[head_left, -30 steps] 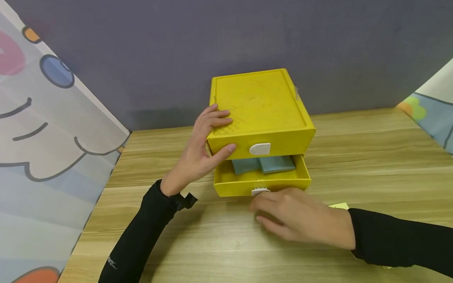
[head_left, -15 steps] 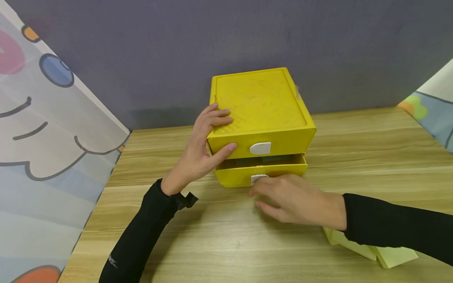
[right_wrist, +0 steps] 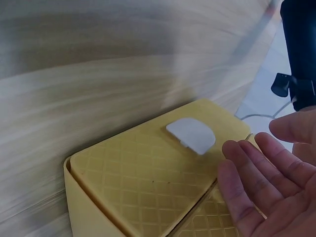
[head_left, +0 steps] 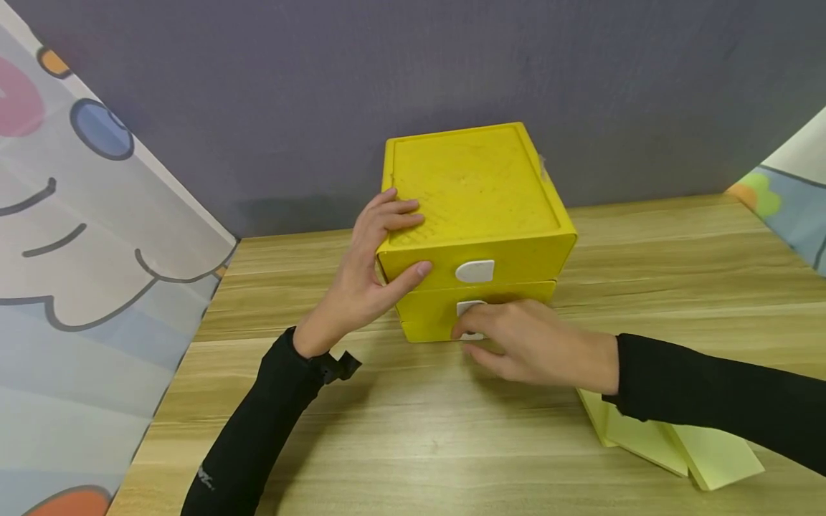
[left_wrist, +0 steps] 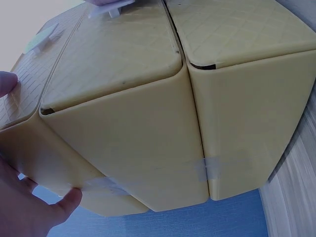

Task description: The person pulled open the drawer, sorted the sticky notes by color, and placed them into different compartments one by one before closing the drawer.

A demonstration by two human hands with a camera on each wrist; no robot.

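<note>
A yellow drawer unit [head_left: 477, 186] stands against the grey wall, with white handles on its stacked drawers. My left hand [head_left: 361, 279] rests on its upper left corner, fingers spread over the top and thumb against the top drawer's front. At the middle drawer [head_left: 426, 304], now flush with the unit, the extended fingers of my right hand [head_left: 542, 344] are at the white handle [head_left: 470, 307] and partly cover it. In the right wrist view the bottom drawer's handle [right_wrist: 192, 134] shows beside those fingers. The pale blue pads inside the middle drawer are hidden.
Pale yellow paper pads [head_left: 716, 455] lie on the wooden table [head_left: 400, 444] below my right forearm, which partly covers them. Clear tape [left_wrist: 210, 168] crosses the unit's side in the left wrist view. A cartoon-printed panel [head_left: 97, 251] borders the table on the left.
The middle drawer has gone from pulled out to closed as my right hand moved toward the unit. More yellow pads have come into view. My left hand has stayed put.
</note>
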